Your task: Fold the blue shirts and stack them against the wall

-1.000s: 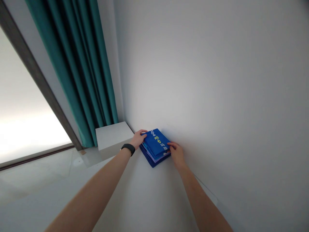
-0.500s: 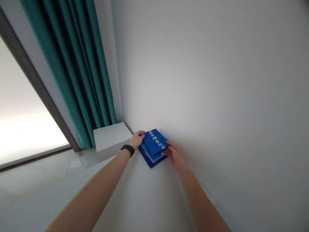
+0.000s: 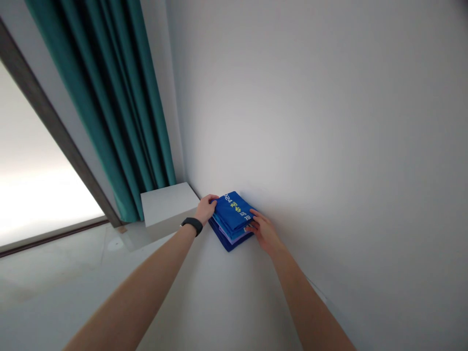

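Observation:
A folded blue cloth [image 3: 234,210] with white and yellow printing rests as a layered stack on a white surface [image 3: 219,297] beside the wall. Lighter blue and pale lilac layers show along its near side, above a dark blue bottom layer. My left hand [image 3: 205,208], with a black band on the wrist, pinches the stack's left edge between thumb and fingers. On the opposite side, my right hand [image 3: 265,233] grips the right edge, its fingers partly on top and partly at the side of the layers.
A white box-like block [image 3: 170,202] stands left of the cloth, below a teal curtain [image 3: 120,107]. The pale wall [image 3: 310,122] rises right behind the cloth. A bright window or door with a dark frame and a glossy floor [image 3: 73,263] lie at the left.
Both hands and the cloth appear very slightly higher in the view, with the surroundings shifted a little too. Both hands remain at the same edges of the cloth.

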### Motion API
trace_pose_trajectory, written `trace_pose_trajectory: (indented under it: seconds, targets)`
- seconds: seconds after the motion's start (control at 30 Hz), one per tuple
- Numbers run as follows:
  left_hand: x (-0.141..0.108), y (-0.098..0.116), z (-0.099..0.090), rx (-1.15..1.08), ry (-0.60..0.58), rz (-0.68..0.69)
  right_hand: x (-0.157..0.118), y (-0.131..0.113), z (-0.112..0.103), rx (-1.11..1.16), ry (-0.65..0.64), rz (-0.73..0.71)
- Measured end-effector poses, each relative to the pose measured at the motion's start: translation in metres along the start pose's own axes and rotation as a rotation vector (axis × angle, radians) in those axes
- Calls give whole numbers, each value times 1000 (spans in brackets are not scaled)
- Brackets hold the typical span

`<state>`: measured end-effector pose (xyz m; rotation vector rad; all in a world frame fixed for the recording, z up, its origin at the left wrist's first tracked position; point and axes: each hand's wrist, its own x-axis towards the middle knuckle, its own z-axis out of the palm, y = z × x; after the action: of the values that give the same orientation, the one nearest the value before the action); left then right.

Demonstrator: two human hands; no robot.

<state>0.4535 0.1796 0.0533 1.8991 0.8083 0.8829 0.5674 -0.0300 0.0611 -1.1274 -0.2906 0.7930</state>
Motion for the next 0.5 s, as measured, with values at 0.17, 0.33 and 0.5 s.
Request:
trace_pose_trajectory:
  seconds: [0.17,0.33,0.5]
  targets:
    - [-25,22,-15,158,27,166,-7,8,-9,-53,21,-75]
    - [-71,60,-9,565,-257,552,-18,35,-23,-158,106,-264]
    - [-93,72,2,743,-250,576,-22,56,-32,-551,172,-559]
